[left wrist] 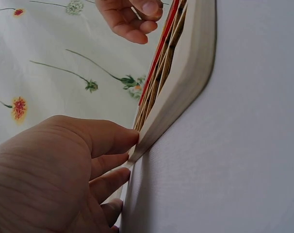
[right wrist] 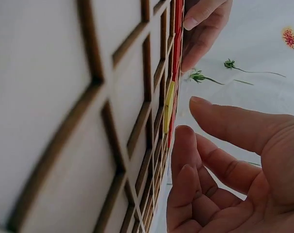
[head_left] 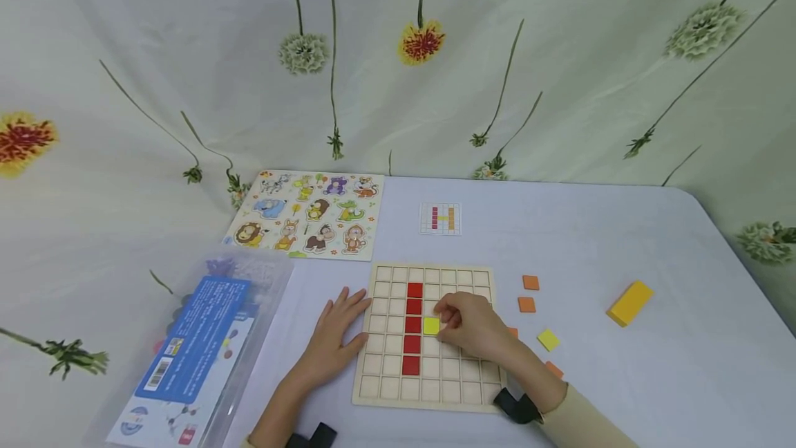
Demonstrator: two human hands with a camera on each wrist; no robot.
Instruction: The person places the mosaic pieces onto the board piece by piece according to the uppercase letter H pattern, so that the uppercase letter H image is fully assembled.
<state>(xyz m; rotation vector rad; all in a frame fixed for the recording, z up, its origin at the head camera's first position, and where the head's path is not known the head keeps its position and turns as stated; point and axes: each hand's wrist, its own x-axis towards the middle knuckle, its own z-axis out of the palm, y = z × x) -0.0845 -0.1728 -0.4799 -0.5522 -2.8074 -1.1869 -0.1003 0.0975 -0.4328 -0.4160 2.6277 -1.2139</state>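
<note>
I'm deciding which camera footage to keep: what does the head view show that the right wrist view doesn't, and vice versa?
Only the head view: the pattern card, animal sheet, plastic case, loose orange tiles, loose yellow tile and yellow block.
Only the right wrist view: the palm side of the right hand.
Both: that hand, the left hand, grid board, red tiles and placed yellow tile.

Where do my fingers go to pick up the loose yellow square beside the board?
Pinching two opposite edges of the loose yellow square, coming from above, looks best: it lies flat on the table and seems thin, so its edges give the easiest hold. The right hand is nearer.
</note>
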